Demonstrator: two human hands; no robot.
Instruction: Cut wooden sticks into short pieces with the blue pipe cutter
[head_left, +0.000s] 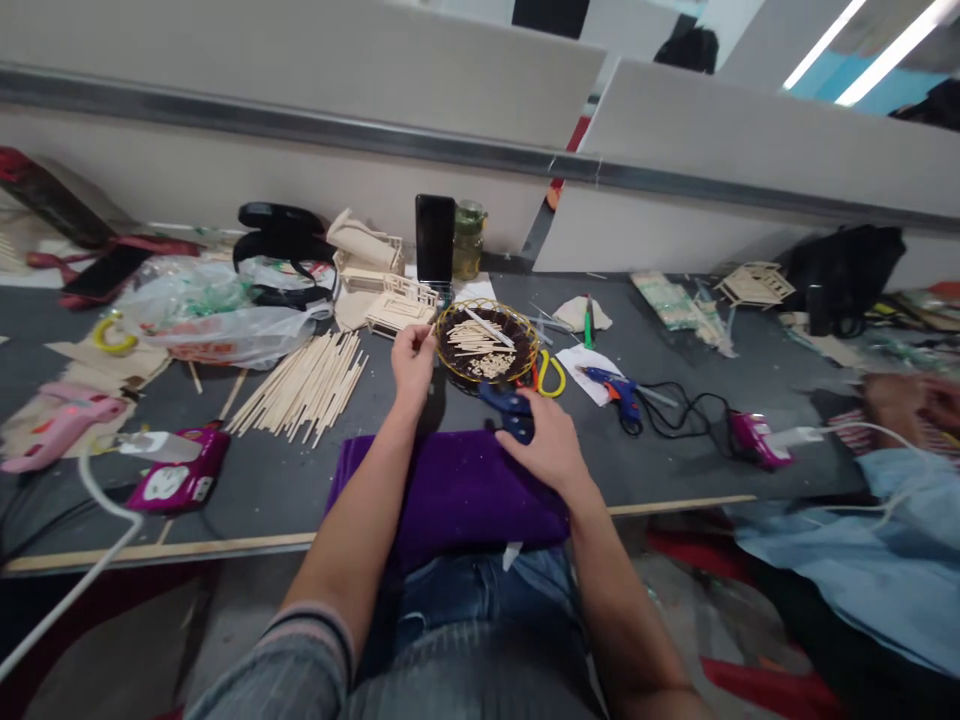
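My left hand (414, 368) is closed in a pinch at the left rim of a round brown basket (535, 350) with a yellow woven edge; what sits between its fingertips is too small to make out. Short wooden sticks (476, 338) and small cut wooden pieces (493, 365) lie inside the basket. My right hand (551, 440) is curled around a dark blue hand tool (511, 412), its exact kind blurred, just in front of the basket. Below both hands, a folded purple cloth (465, 490) covers the table edge by my lap.
Long wooden sticks (304, 390) are heaped at left, near a pink glue gun (64, 420) and a magenta power box (180, 470). Yellow-handled scissors (552, 374) and a blue glue gun (611, 382) with a cord lie right. A phone (435, 238) stands behind. Another person's hand (900, 410) is far right.
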